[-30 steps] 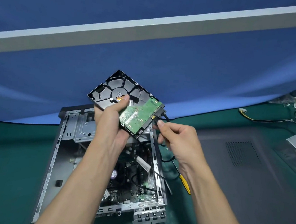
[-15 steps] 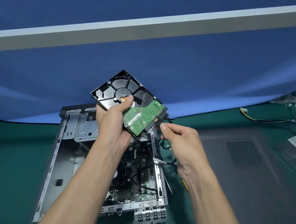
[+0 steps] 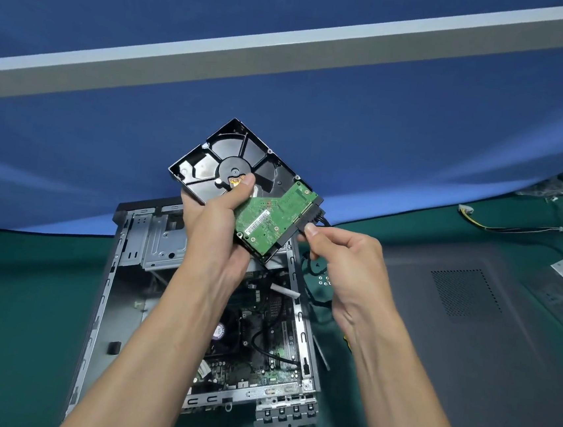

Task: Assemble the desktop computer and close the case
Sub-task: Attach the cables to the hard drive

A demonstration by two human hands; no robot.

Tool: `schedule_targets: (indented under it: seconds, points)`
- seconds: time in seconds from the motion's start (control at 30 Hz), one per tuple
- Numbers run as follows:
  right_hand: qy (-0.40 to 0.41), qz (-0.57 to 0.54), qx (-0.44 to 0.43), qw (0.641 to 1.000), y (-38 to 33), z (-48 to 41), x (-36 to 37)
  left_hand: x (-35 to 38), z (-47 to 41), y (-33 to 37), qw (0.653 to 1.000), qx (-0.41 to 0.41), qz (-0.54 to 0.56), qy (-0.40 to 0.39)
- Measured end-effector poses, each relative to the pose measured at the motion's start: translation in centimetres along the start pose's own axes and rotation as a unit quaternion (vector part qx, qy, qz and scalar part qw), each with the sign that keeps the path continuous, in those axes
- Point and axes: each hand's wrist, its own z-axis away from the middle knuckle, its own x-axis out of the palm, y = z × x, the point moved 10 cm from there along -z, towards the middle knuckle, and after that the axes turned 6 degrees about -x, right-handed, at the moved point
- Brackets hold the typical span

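Centrally, two bare forearms reach up from the lower edge. The left hand (image 3: 217,221) grips a hard drive (image 3: 230,160) in the air above the open computer case (image 3: 123,267) — thumb pressed near the spindle, fingers wrapped behind. The right hand (image 3: 340,263) pinches a black cable plug (image 3: 310,221) at the drive's connector edge; whether it is fully seated cannot be told. The case lies on its side on the green bench (image 3: 25,292), holding a motherboard (image 3: 260,349) and black cables. The drive's long axis runs from upper left to lower right — green circuit board (image 3: 269,219) facing the camera, connector edge pointing right.
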Motion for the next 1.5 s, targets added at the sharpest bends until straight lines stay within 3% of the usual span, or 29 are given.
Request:
schedule_targets:
  seconds: [0.2, 0.3, 0.4, 0.47, 0.53, 0.6, 0.67, 0.77, 0.93, 1.03, 1.17, 1.33, 1.5]
  points:
    - [-0.023, -0.006, 0.017, 1.000, 0.8, -0.9, 1.6, -1.6, -1.3, -0.9, 0.999, -0.033, 0.009, 0.024]
    - [-0.062, 0.121, -0.032, 0.990, 0.3, -2.0, 3.4, -3.4, -2.7, -1.0, 0.997, -0.043, 0.047, 0.048]
    - [-0.082, 0.359, -0.179, 0.912, -1.7, -3.2, 4.2, -5.2, -4.2, -2.4, 0.987, -0.088, 0.111, 0.072]
    - [-0.049, 0.431, -0.238, 0.869, -2.2, -4.2, 3.4, -6.8, -5.0, -3.5, 0.978, -0.116, 0.142, 0.103]
    - [-0.058, 0.492, -0.208, 0.843, -0.5, -6.0, 2.6, -8.4, -5.7, -4.6, 0.967, -0.140, 0.168, 0.133]
    - [-0.129, 0.544, -0.121, 0.820, 3.1, -7.8, 2.8, -9.6, -6.4, -5.5, 0.960, -0.159, 0.171, 0.158]
    - [-0.163, 0.513, -0.051, 0.841, 5.8, -9.4, 3.0, -10.1, -7.0, -6.5, 0.953, -0.180, 0.170, 0.174]
    - [-0.135, 0.460, -0.029, 0.877, 7.2, -11.2, 3.3, -10.1, -7.7, -7.2, 0.944, -0.192, 0.180, 0.199]
    - [-0.053, 0.504, -0.046, 0.861, 8.1, -13.3, 3.0, -10.6, -9.1, -7.4, 0.934, -0.163, 0.185, 0.259]
    - [0.006, 0.493, -0.028, 0.869, 8.6, -14.2, 1.8, -11.4, -9.6, -8.1, 0.930, -0.164, 0.135, 0.301]
    - [0.006, 0.466, 0.036, 0.884, 11.0, -14.9, 0.7, -11.8, -9.9, -8.5, 0.929, -0.142, 0.092, 0.330]
    - [0.006, 0.405, 0.072, 0.911, 12.2, -15.4, 0.0, -13.1, -9.5, -7.1, 0.902, -0.131, -0.103, 0.398]
    - [-0.011, 0.342, 0.042, 0.939, 11.8, -14.7, -0.1, -13.1, -9.8, -7.0, 0.896, -0.220, -0.264, 0.281]
